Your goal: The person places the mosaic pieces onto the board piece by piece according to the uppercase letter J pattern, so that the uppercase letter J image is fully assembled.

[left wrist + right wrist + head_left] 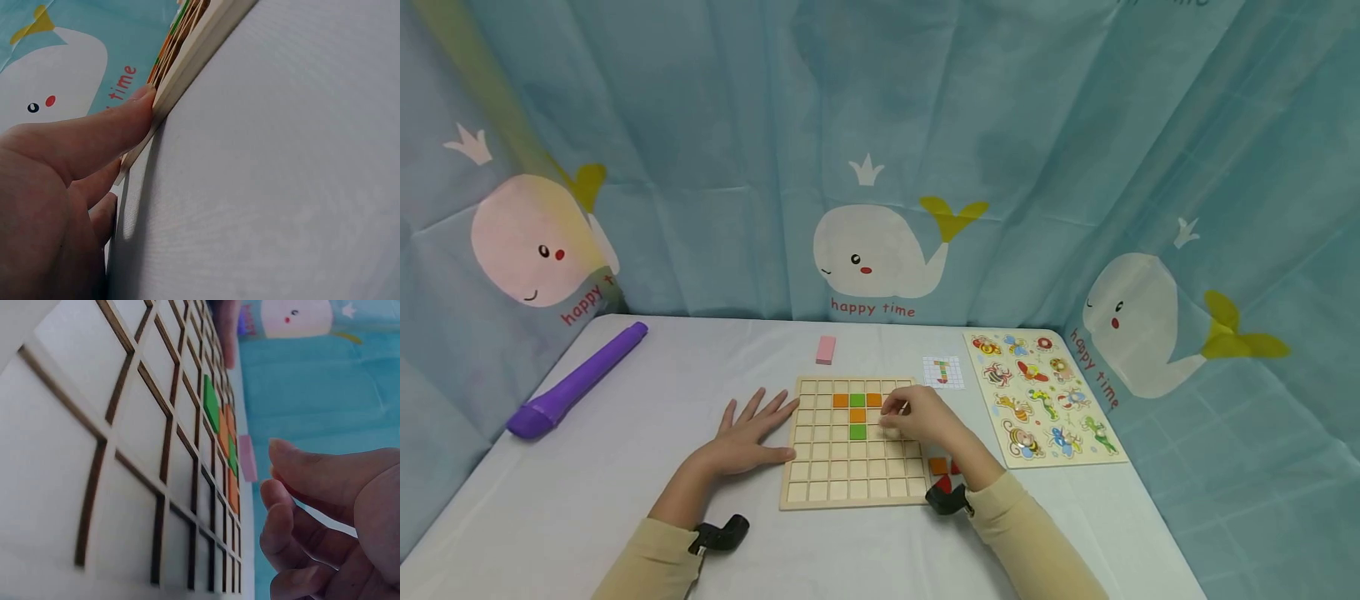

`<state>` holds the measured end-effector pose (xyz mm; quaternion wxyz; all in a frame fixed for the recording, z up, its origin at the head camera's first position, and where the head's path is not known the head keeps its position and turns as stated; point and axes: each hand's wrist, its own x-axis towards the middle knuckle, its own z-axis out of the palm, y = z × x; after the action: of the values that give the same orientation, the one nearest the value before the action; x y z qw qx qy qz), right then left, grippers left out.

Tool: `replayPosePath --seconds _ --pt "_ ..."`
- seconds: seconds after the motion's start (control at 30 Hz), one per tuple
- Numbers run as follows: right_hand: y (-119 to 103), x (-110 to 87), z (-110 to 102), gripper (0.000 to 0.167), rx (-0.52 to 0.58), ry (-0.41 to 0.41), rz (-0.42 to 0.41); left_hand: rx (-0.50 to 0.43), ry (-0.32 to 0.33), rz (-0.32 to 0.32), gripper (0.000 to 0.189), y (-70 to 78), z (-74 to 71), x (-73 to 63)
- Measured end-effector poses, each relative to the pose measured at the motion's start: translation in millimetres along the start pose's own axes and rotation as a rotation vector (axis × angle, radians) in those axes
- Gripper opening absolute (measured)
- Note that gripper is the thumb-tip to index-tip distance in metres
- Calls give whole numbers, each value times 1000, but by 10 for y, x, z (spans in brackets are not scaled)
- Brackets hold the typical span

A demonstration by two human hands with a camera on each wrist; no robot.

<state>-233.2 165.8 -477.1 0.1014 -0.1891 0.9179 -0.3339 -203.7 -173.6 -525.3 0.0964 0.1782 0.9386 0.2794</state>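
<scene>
A wooden grid board point(820, 492) lies on the table, with orange and green square tiles point(857, 432) in a T-like arrangement. At its left edge is my left hand point(741, 446), fingers spread; in the left wrist view the thumb point(134, 119) touches the board's side point(187, 72). Over the board's right part, my right hand point(917, 414) has its fingers bent and its thumb close to them, near the rightmost orange tile point(873, 400). In the right wrist view the right hand point(325, 519) is beside the grid point(134, 412); whether a tile is between its fingertips is unclear.
Loose orange point(937, 466) and red tiles point(943, 483) lie by the right wrist. Behind the board are a pink block point(825, 350) and a pattern card point(943, 372). An insect picture board point(1045, 400) lies right, a purple microphone-shaped object point(580, 379) left.
</scene>
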Motion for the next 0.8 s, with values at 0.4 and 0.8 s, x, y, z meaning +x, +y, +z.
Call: replayPosePath --seconds 0.4,0.8 --pt "199 -248 -159 5 12 48 -22 4 -9 -12 91 43 1 9" --pt "374 -500 -223 5 33 54 30 4 -6 -3 90 41 -2 -3"
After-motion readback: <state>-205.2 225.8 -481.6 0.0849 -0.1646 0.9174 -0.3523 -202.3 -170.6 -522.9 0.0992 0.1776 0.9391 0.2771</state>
